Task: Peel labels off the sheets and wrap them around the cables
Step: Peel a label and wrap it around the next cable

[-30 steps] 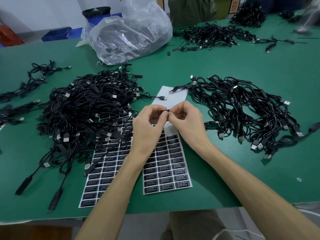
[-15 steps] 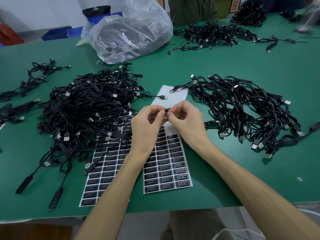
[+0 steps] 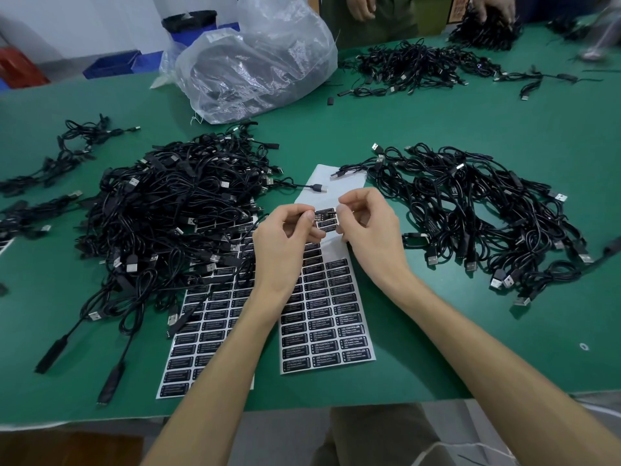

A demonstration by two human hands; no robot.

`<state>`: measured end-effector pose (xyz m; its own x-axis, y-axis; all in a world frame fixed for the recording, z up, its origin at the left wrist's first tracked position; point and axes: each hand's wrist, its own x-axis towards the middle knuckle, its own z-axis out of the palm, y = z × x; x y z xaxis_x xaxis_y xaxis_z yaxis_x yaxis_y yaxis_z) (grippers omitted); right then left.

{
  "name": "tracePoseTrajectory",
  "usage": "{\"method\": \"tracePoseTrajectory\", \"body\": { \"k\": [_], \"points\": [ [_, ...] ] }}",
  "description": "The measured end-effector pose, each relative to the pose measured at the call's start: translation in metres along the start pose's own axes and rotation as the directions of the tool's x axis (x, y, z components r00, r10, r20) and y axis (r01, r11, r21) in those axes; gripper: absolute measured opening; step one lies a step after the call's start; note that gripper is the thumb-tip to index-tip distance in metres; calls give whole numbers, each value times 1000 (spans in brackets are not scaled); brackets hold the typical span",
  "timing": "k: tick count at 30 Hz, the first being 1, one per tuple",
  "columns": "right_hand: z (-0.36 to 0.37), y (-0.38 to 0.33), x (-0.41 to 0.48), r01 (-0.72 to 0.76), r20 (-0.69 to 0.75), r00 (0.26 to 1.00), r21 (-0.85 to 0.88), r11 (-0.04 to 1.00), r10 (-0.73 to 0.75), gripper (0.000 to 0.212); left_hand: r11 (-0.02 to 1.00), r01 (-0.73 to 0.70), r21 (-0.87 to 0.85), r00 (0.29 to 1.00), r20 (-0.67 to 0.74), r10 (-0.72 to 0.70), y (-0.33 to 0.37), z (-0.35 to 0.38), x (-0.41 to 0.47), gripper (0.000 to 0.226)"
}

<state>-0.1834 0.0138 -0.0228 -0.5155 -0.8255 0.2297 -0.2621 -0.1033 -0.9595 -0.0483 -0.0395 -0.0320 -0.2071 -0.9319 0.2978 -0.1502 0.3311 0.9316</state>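
**A:** While both hands hang over the middle of the frame, what does each one have?

**B:** The left hand (image 3: 285,237) pinches the left end of a small black label (image 3: 325,218) between thumb and forefinger. Its grip is closed tight on it, with the other fingers curled.

**A:** And the other?

**B:** The right hand (image 3: 369,227) pinches the right end of the label in the same closed grip. A thin black cable (image 3: 331,212) shows just at the label's upper edge. It is too small to tell how far the label goes round it.

**A:** Where are the sheets?

**B:** Both lie flat on the green worktop (image 3: 470,122), below the hands. The right sheet (image 3: 327,317) sits at lower centre, its upper part bare white backing. The left sheet (image 3: 208,327) lies just beside it, partly under the left pile (image 3: 174,210) of cables.

**A:** Anything else?

**B:** The right pile (image 3: 470,210) spreads at centre right, well apart from the left one. A clear plastic bag (image 3: 255,68) sits at upper centre.
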Motion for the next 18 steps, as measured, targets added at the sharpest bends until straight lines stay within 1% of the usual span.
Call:
{"method": "tracePoseTrajectory", "body": {
  "k": [3, 6, 11, 15, 18],
  "points": [
    [0, 0, -1, 31, 4, 1000, -37, 999, -31, 11, 999, 22, -29, 1000, 5, -22, -1, 0, 0, 8],
    [0, 2, 0, 50, 52, 998, -96, 994, -45, 13, 998, 30, -57, 1000, 8, -30, -2, -2, 0, 8],
    [1, 5, 0, 81, 136, 989, -173, 982, -58, 16, 999, -10, -52, 1000, 8, 10, -3, 0, 2, 7],
    [0, 5, 1, 92, 143, 987, -159, 983, -69, 18, 996, -20, -82, 1000, 17, 22, -3, -1, 3, 9],
    [-2, 4, 0, 89, 125, 990, -143, 986, -72, 17, 987, -3, -160, 1000, 9, 4, -1, 0, 4, 9]
  ]
}}
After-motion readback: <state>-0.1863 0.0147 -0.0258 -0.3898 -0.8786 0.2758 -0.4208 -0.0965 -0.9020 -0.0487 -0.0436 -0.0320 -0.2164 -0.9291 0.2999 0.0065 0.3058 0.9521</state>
